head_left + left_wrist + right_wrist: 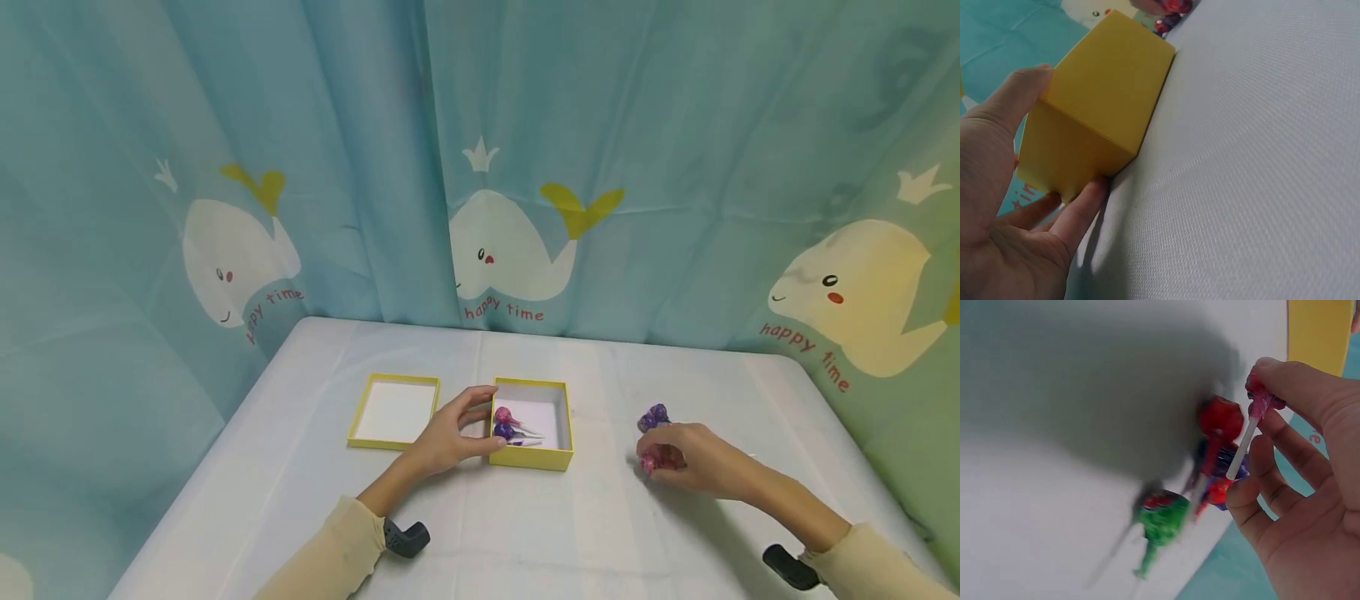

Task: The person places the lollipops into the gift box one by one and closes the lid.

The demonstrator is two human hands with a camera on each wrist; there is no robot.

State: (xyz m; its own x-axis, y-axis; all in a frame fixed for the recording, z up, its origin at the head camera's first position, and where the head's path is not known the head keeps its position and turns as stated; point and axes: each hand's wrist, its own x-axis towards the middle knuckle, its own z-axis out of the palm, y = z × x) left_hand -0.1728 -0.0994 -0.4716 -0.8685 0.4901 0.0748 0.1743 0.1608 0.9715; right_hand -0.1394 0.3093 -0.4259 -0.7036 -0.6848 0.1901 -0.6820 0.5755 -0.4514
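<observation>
A yellow box (531,459) with a white inside stands at the middle of the table. My left hand (450,437) grips its left side, the thumb near the front corner and the fingers toward the back one. Inside lie a few lollipops, a pink one (503,415) and a purple one (504,431) among them, sticks pointing right. To the right of the box, my right hand (693,458) pinches a pink-wrapped lollipop (1260,403) between thumb and fingers. Below it in the right wrist view are a red lollipop (1219,419), a green lollipop (1163,519) and purple wrappers (1235,459).
The box's yellow-rimmed lid (393,410) lies with its white inside up, left of the box. A white cloth (525,533) covers the table. Behind hangs a blue curtain (375,208) with whale prints.
</observation>
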